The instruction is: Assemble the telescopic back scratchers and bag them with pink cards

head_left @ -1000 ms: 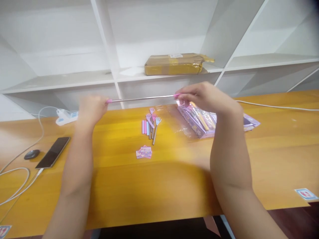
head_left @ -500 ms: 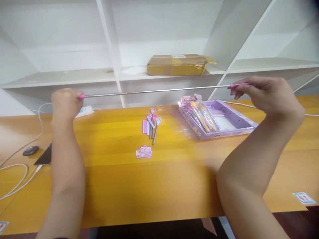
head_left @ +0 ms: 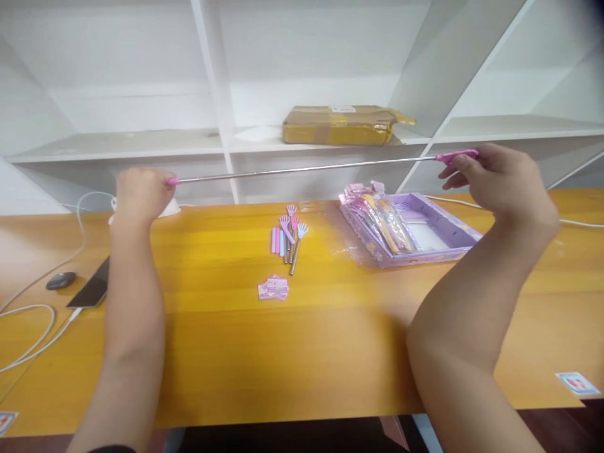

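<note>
A telescopic back scratcher (head_left: 302, 168) with a thin silver rod stretches between my hands above the table, its right end slightly higher. My left hand (head_left: 144, 195) is wrapped round its pink handle, of which only the tip shows. At the other end, my right hand (head_left: 500, 176) pinches the pink claw head between thumb and fingers. Below the rod lie several short back scratcher heads on metal rods (head_left: 293, 242) in purple, pink and blue. Beside them are loose coloured handle tubes (head_left: 277, 241). Nearer me sits a small pile of printed cards (head_left: 273, 289).
A purple display box (head_left: 443, 220) with bagged back scratchers (head_left: 380, 220) stands at the right on the wooden table (head_left: 283, 365). At the left are a mouse (head_left: 61, 280), a phone (head_left: 92, 289) and white cables. A taped carton (head_left: 337, 126) rests on the white shelf behind.
The distance between my hands has shrunk: my left hand has moved right and my right hand slightly left. More of the pink claw head shows at my right fingers.
</note>
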Available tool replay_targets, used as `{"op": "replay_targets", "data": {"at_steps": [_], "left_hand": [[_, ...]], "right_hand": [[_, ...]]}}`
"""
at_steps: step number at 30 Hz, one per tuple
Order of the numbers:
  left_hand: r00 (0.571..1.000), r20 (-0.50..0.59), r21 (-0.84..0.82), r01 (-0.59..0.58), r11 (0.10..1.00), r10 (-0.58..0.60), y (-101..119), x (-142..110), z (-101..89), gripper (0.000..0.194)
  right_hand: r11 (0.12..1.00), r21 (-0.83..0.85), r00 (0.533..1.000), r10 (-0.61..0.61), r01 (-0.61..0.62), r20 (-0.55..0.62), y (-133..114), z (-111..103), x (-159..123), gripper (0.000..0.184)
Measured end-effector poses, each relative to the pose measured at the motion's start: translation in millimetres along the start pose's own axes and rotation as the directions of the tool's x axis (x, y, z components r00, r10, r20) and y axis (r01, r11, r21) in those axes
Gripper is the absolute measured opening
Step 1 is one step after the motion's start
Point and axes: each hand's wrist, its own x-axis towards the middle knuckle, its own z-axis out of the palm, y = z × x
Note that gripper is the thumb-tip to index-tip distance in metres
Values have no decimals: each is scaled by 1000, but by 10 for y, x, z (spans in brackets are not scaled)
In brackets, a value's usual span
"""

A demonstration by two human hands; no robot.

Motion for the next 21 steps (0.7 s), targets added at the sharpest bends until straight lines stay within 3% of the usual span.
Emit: {"op": "replay_targets", "data": {"at_steps": [5,9,15,21], "left_hand": [[999,33,19,23,1000,-24,41,19,14,34],[998,50,13,32,999,-33,34,28,23,34],[996,59,-12,71,997,-70,-19,37,33,37],[994,83,-3,75,997,-75,45,29,1,40]], "right_hand": [[998,-51,1000,-29,29,0,-64,37,1,38],[977,-212,1000,11,-8,13,-163,75,-24,39],[967,-251,999,39,-41,-12,-321,141,-80,38],[913,-406,1000,14,-22,-23,-218,196,12,31]]}}
